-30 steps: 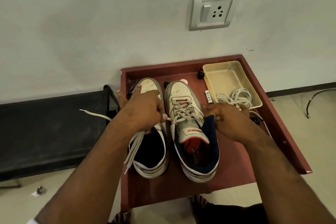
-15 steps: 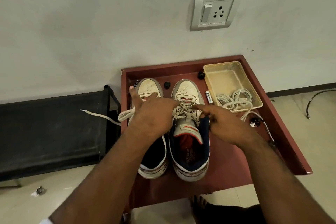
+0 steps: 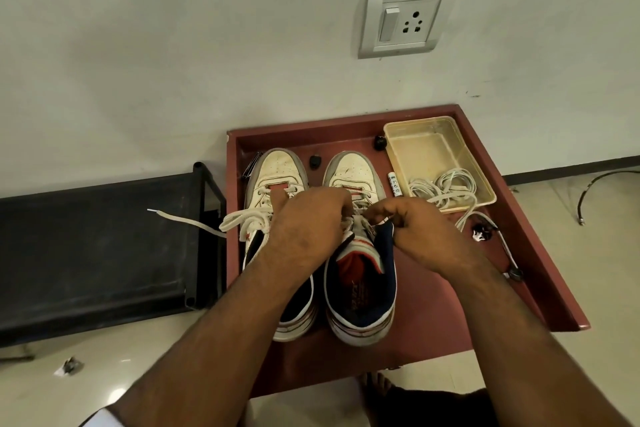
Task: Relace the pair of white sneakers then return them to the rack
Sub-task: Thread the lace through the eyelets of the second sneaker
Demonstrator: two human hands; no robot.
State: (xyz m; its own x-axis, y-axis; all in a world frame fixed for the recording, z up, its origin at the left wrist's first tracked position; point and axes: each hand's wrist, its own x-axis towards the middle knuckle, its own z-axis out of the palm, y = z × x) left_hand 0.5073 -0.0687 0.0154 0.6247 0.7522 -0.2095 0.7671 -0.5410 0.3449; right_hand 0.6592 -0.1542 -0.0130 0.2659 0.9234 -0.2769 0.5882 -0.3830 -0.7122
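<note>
Since the two white sneakers [image 3: 360,253] sit side by side on the red tray table [image 3: 540,253] and look light with stiff soles, I'd lift each by its heel collar, while the soft flat laces [image 3: 242,220] want pinching near the tips. Both hands meet over the right shoe's eyelets: the left hand [image 3: 304,229] and the right hand [image 3: 415,232] are curled, seemingly pinching lace ends.

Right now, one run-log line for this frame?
stage: lacing right sneaker | left hand, right hand: both at its laces | left sneaker: lace loose | surface: red tray
</note>
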